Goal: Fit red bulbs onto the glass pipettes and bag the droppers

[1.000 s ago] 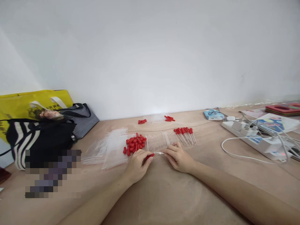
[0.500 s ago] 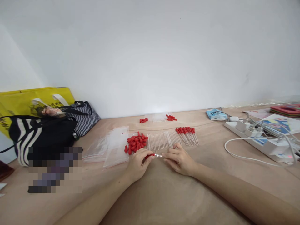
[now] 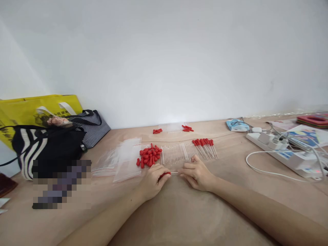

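Observation:
My left hand (image 3: pixel 153 181) pinches a red rubber dropper bulb (image 3: pixel 165 174) between thumb and fingers. From the bulb's right end a thin clear dropper tube (image 3: pixel 174 173) runs to my right hand (image 3: pixel 196 175), whose closed fingertips grip its other end. How deep the tube sits in the bulb is hidden. Just beyond my left hand lies a heap of red bulbs (image 3: pixel 148 156). A row of clear tubes (image 3: pixel 175 153) lies side by side to its right. Several droppers with red bulbs fitted (image 3: pixel 204 147) continue that row.
Clear plastic bags (image 3: pixel 126 160) lie left of the heap. Small groups of red bulbs (image 3: pixel 188 128) and tubes sit near the wall. Bags, including a black one (image 3: pixel 53 150), stand at left. A power strip (image 3: pixel 279 153) with a looping white cable (image 3: pixel 252 165) is at right.
Both hands have shifted slightly, with the bulb and tube sitting a little lower in view. A slightly shorter length of tube shows between my fingers. The laid-out pieces stay put.

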The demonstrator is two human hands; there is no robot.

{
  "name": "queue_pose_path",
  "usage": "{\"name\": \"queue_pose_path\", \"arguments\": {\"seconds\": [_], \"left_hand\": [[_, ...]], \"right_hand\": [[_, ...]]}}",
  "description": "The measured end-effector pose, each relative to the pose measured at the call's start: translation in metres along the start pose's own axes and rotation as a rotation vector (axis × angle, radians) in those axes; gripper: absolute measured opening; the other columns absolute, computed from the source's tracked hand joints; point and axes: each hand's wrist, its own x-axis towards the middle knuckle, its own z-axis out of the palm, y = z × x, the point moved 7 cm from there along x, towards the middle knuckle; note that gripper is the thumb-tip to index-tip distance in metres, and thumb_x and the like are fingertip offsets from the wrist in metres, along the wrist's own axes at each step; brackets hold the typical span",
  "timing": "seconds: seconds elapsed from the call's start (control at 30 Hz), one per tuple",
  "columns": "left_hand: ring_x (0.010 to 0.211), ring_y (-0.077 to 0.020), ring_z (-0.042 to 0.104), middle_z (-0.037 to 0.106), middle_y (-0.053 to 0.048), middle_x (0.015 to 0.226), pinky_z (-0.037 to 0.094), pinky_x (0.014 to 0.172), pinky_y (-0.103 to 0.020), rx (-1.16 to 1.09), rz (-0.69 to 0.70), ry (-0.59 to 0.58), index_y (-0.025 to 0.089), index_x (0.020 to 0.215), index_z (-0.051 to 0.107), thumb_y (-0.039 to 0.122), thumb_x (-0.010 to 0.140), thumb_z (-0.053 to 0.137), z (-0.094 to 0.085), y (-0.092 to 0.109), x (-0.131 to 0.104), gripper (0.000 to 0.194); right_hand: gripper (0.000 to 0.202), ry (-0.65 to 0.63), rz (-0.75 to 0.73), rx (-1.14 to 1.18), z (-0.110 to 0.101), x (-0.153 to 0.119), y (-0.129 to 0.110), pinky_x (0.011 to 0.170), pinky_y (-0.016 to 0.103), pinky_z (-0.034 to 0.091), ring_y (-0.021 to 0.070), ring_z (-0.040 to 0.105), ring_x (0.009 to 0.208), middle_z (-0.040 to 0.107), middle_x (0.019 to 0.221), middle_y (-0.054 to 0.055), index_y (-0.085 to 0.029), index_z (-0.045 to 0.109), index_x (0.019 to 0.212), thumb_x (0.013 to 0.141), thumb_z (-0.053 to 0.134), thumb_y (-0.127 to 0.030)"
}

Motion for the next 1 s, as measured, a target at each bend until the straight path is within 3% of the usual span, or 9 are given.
{"name": "queue_pose_path", "arguments": {"seconds": [0.7, 1.0], "left_hand": [[0.069, -0.0164, 0.049, 0.058, -0.005, 0.072, 0.040, 0.067, -0.030, 0.039, 0.090, -0.065, 0.016, 0.075, 0.056, 0.025, 0.088, 0.036, 0.006, 0.009, -0.001, 0.025], [0.071, -0.0161, 0.051, 0.059, -0.003, 0.073, 0.041, 0.069, -0.030, 0.049, 0.022, -0.001, 0.017, 0.079, 0.054, 0.021, 0.087, 0.040, -0.001, 0.002, 0.000, 0.016]], "right_hand": [[0.026, -0.117, 0.133, 0.109, 0.016, 0.006, -0.003, 0.065, 0.027, 0.025, 0.0108, 0.046, 0.062, 0.055, 0.067, 0.001, -0.016, 0.055, 0.072, 0.087, 0.034, -0.019], [0.021, -0.204, 0.103, 0.024, 0.009, 0.012, -0.007, 0.065, 0.028, 0.025, 0.0130, 0.048, 0.071, 0.058, 0.076, 0.003, -0.018, 0.058, 0.089, 0.086, 0.038, -0.020]]}}
